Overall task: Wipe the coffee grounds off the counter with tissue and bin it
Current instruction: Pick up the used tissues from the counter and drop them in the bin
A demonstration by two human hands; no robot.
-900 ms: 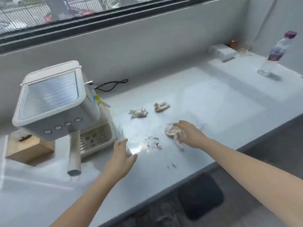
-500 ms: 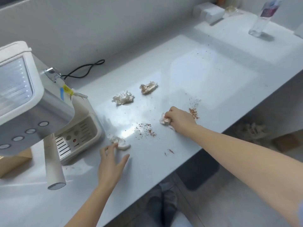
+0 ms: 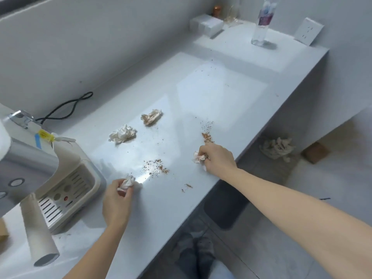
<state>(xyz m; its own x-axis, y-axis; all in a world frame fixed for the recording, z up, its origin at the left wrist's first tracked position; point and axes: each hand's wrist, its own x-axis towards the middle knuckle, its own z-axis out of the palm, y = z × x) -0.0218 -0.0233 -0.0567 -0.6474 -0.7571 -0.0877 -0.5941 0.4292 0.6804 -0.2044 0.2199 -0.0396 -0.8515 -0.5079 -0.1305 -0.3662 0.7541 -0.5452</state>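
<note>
Since the earlier frame the left hand [image 3: 117, 202], which lay flat and open beside a small wad, has closed its grip around that crumpled tissue [image 3: 127, 183] and holds it against the counter [image 3: 221, 93], while the right hand [image 3: 218, 158] stays fisted on its own tissue [image 3: 199, 158]. Both arms reach forward, palms down, knuckles up. One patch of coffee grounds [image 3: 156, 167] lies between the two grips, a second patch [image 3: 207, 135] sits just beyond the right grip, and two used tissue wads [image 3: 123, 134] rest farther back, beyond the left grip.
</note>
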